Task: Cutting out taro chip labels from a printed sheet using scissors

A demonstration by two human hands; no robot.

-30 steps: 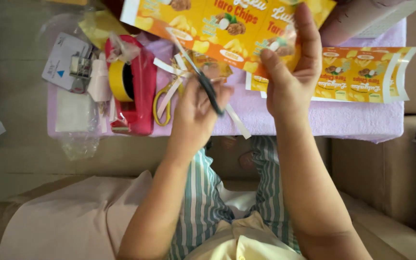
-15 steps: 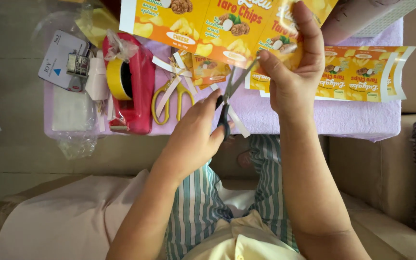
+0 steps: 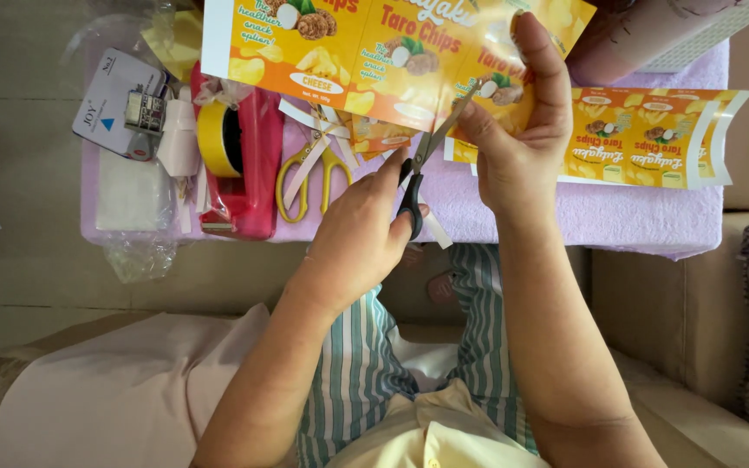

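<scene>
My left hand [image 3: 361,230] grips black-handled scissors [image 3: 413,192]. Their blades point up and right and meet the lower edge of an orange and yellow printed label sheet [image 3: 348,43]. My right hand [image 3: 517,147] holds that sheet up over the table, thumb on its front and fingers along its right side. A second strip of the same printed labels [image 3: 652,134] lies flat on the table to the right of my right hand. White paper offcuts [image 3: 431,225] lie beneath the scissors.
A low table under a lilac cloth [image 3: 582,217] carries a red tape dispenser [image 3: 249,147] with yellow tape, yellow-handled scissors [image 3: 305,178], a white card box [image 3: 110,100] and clear plastic bags [image 3: 136,251]. My striped trousers [image 3: 357,364] show below. Sofa cushions sit on the right.
My left hand turned the scissors from pointing up-left to up-right and brought the blades to the sheet's lower edge. The sheet came slightly lower and leftward.
</scene>
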